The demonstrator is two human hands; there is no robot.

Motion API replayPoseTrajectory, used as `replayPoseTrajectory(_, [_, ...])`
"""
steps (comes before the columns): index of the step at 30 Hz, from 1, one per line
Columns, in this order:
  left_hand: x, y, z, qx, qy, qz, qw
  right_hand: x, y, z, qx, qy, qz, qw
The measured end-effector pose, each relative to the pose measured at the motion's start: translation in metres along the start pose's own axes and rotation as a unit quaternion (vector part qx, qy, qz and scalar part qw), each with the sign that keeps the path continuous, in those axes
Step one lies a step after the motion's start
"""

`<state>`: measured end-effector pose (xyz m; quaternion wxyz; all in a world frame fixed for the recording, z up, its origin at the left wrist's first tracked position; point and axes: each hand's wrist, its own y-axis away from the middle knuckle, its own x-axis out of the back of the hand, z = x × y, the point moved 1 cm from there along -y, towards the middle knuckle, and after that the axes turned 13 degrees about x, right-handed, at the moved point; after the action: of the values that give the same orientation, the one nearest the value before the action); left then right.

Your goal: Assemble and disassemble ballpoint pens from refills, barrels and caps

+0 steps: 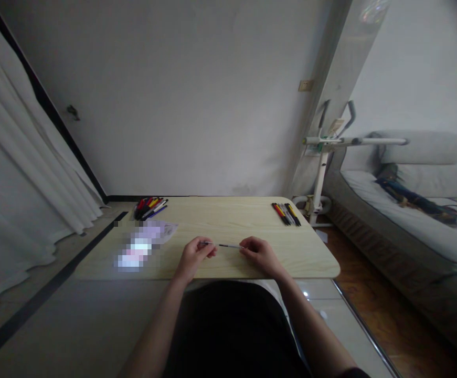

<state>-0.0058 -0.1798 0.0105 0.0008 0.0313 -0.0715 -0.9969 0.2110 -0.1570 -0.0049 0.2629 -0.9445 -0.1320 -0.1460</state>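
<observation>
I have two bare grips meeting over the middle of the counter. My left grip [195, 253] is pinched on the left end of one slim pen [228, 245], and my right grip [260, 255] has its fingertips gathered on the other end. The pen lies roughly level between them, a thin straight rod, black on the left and pale towards the right; whether it is one piece or several is too small for me to tell.

Clocking from the grips, one printed sheet [169, 231], thin and pale lilac, lies at half past nine, beside a pixelated patch. At ten o'clock is one heaped bunch of pens [149, 208], too overlapped to count. At two o'clock I count at least four in a row of markers [286, 214], smooth, straight barrels in red, grey and black. Under all this is one counter [220, 220], pale wood grain with rounded corners.

Farther out, one exercise machine [319, 184] of white tubing stands at two, and one pleated white curtain [27, 136] hangs at ten.
</observation>
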Motion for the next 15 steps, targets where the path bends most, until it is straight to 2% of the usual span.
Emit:
replayPoseTrajectory(7, [0.0009, 0.0006, -0.0009, 0.007, -0.010, 0.003, 1.000, -0.0006, -0.0004, -0.0062, -0.022, -0.029, 0.005, 0.999])
replayPoseTrajectory(15, [0.0011, 0.0002, -0.0023, 0.000, -0.008, -0.001, 1.000, -0.0006, -0.0004, -0.0084, -0.017, -0.004, -0.007, 1.000])
